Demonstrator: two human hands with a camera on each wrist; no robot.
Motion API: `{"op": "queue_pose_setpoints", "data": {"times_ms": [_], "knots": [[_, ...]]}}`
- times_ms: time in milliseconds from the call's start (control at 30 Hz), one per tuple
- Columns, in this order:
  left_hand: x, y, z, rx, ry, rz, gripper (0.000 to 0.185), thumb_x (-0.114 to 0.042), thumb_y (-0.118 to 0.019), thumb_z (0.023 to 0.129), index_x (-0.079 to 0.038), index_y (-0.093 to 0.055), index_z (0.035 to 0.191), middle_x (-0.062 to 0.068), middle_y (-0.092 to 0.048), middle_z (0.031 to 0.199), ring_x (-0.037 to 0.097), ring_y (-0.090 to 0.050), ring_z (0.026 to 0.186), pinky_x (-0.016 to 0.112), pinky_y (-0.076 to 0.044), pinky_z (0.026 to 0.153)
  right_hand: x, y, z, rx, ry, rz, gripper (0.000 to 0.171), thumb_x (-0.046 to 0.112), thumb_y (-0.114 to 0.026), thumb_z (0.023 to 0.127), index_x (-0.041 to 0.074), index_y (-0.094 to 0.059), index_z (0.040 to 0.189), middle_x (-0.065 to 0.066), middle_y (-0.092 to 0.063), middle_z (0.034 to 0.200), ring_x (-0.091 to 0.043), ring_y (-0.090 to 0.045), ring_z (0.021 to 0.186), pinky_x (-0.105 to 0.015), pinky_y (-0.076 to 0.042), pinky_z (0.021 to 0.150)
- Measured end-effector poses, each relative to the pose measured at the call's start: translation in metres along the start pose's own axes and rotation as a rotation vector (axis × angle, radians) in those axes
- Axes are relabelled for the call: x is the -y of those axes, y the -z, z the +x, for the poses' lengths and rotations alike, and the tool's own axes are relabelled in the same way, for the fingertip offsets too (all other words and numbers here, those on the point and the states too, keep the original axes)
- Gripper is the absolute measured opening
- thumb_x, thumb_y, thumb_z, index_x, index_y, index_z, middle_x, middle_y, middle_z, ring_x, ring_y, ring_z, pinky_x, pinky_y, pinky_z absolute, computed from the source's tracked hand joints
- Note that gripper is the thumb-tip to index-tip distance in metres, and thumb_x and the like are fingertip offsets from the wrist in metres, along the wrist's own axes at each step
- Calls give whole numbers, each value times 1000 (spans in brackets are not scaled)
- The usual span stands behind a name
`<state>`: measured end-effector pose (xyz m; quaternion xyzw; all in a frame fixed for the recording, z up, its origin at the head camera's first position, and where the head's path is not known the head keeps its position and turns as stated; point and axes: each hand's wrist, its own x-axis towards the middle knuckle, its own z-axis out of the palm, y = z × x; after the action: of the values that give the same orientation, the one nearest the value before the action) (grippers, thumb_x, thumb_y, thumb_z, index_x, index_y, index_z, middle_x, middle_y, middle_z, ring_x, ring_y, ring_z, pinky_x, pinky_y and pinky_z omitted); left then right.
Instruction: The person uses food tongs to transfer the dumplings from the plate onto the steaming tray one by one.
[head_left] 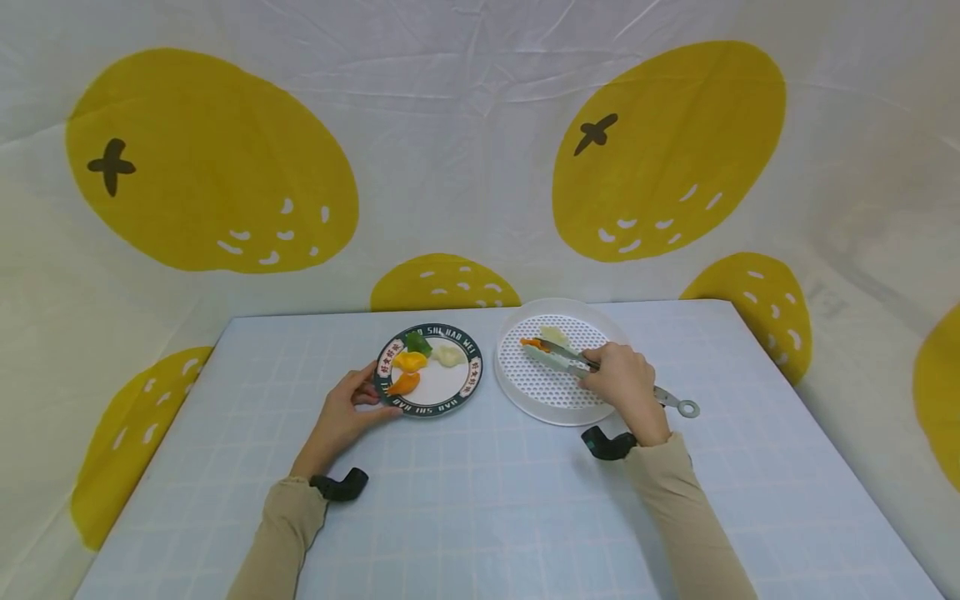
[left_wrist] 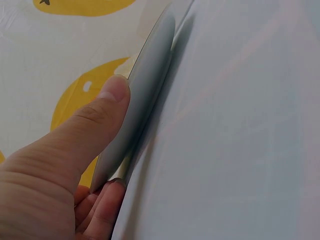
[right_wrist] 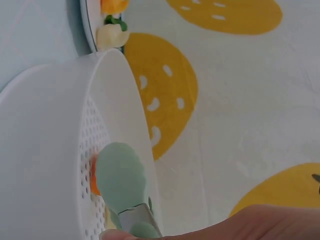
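Fingers (head_left: 600,377) curling round tongs (head_left: 570,358), nipping an orange piece (head_left: 531,342).
Left hand (head_left: 347,414) is pinching the plate (head_left: 472,379) rim, steadying it beside the strainer (head_left: 555,408).

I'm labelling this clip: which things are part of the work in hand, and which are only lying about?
In use:
- tongs, held by the right hand
- orange dumpling at the tong tips
- white perforated tray
- plate, gripped at its rim by the left hand

Lying about:
- table
- lemon-print backdrop

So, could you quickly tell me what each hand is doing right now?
Left hand: closed, gripping the rim of the plate.
Right hand: closed, holding the tongs over the strainer tray.
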<state>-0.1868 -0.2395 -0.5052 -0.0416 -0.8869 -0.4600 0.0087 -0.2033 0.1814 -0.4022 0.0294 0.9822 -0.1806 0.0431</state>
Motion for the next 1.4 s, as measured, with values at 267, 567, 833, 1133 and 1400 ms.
{"op": "queue_pose_setpoints", "data": {"times_ms": [267,567,833,1133,1400], "knots": [[2,0,1,-7,10,-5,104,-48,-88,70,-12,-37,154,6,-55,115,20,-58,99,27,-53,89,2,3,-2,22,-9,-8,54,21,-80,79,8,-66,130,-18,-68,112,-35,-59,86,-45,-47,66],[-2,-1,1,4,16,1,104,-48,-87,70,-12,-37,154,7,-55,115,21,-57,99,34,-53,92,3,8,-5,27,2,3,54,22,-80,78,8,-67,129,-18,-69,111,-36,-58,89,-48,-47,67],[-3,0,1,2,15,7,103,-47,-87,71,-12,-36,154,7,-55,115,21,-57,99,36,-53,92,3,9,-7,20,22,8,54,23,-80,78,8,-67,129,-17,-69,110,-36,-58,88,-46,-47,66],[-1,0,1,-1,5,0,103,-47,-87,71,-11,-37,154,7,-55,114,21,-57,98,33,-54,91,3,13,-9,-5,31,15,54,24,-80,79,10,-67,130,-21,-67,117,-39,-61,91,-50,-49,66],[0,0,1,1,7,3,103,-47,-87,71,-11,-37,154,7,-55,114,21,-57,98,33,-53,91,8,17,-14,-35,52,36,55,25,-80,80,10,-66,131,-17,-69,116,-37,-60,88,-49,-47,66]]}}
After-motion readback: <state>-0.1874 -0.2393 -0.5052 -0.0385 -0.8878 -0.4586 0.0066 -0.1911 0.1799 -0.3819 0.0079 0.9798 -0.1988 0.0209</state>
